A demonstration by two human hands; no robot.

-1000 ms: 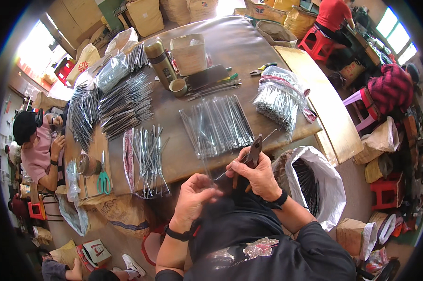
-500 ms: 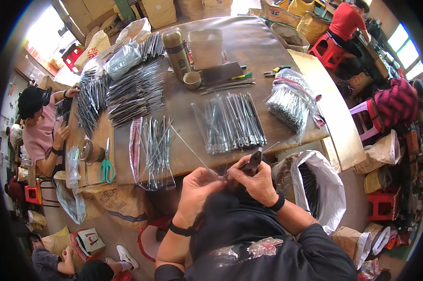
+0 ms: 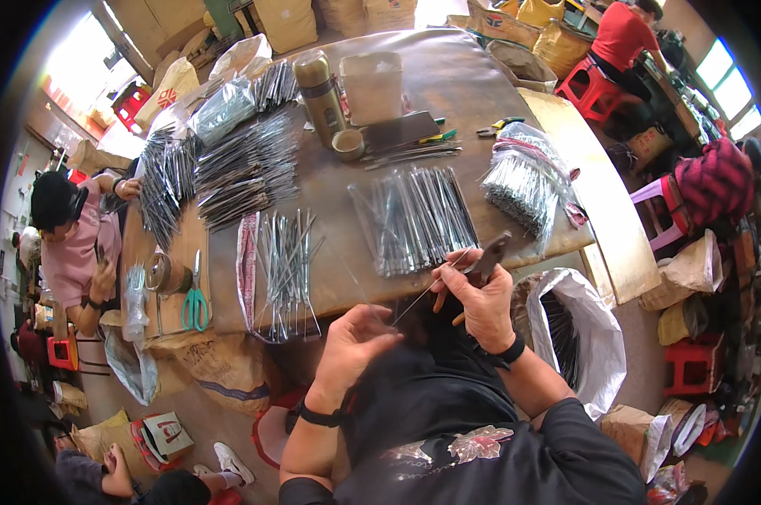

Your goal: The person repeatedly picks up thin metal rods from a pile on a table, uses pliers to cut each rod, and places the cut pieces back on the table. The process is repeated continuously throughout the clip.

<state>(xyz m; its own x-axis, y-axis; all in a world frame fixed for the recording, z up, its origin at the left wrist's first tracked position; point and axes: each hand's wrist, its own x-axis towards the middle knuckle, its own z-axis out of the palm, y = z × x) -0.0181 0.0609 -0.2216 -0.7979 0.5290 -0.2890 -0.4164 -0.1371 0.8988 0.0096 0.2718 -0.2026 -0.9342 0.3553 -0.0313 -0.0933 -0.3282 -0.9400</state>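
Observation:
My right hand [image 3: 485,305] is closed around pliers [image 3: 490,257] with a dark head and orange-brown handles. Between its thumb and fingers it also pinches a thin metal rod [image 3: 428,290], which slants down toward my left hand. My left hand [image 3: 355,341] has its fingers bent together near that rod's lower end; a faint, blurred thin rod [image 3: 348,273] rises from them. Ahead on the table lies a wide row of metal rods in clear plastic [image 3: 414,219]. A smaller spread of loose rods [image 3: 286,269] lies to its left, beside a red-and-white strip [image 3: 246,269].
On the brown table [image 3: 448,76] stand a flask [image 3: 320,97], a cup [image 3: 347,145] and a plastic bin [image 3: 372,88]. Teal scissors [image 3: 194,303] and a tape roll [image 3: 163,273] lie left. A white sack [image 3: 595,345] stands right. A co-worker [image 3: 82,236] sits left.
My right hand has moved right and up with the pliers, away from my left hand, so a rod now spans the gap. The long rod at my left hand has swung and blurred.

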